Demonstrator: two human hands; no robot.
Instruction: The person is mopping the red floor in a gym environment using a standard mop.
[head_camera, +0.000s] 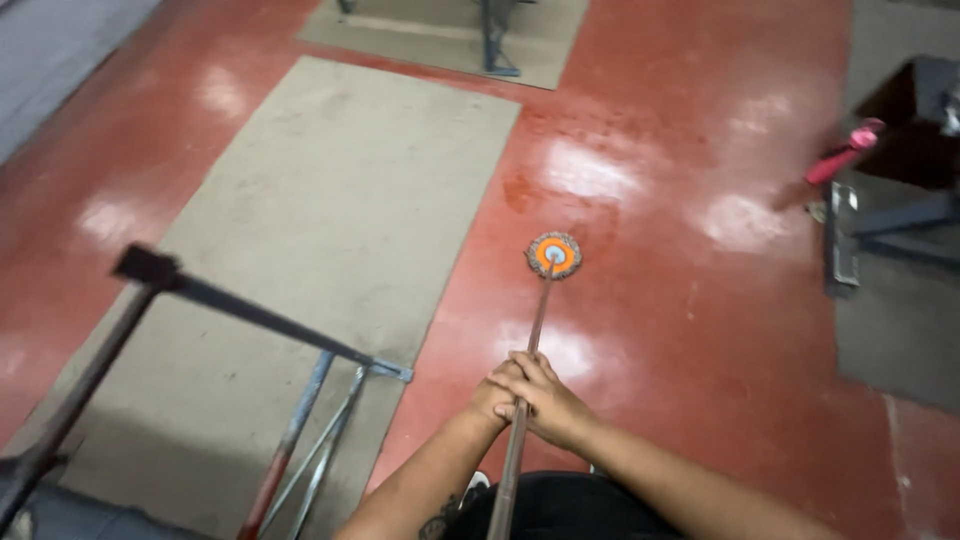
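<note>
1. One metal rod (522, 400), lower centre, is gripped by the left hand (492, 398) and right hand (545, 403), fingers closed.
2. One glowing orange disc (553, 255) is carried at the rod's tip, mid-frame.
3. Two grey mats (330, 230) are laid on the red floor (650, 300).

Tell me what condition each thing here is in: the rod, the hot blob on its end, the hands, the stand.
Long metal rod: gripped in both hands, pointing forward and down.
Glowing disc: on the rod's far end, orange centre, dark crusted rim.
Left hand: closed around the rod.
Right hand: closed around the rod, overlapping the left.
Metal stand: standing on the grey mat, untouched.
</note>
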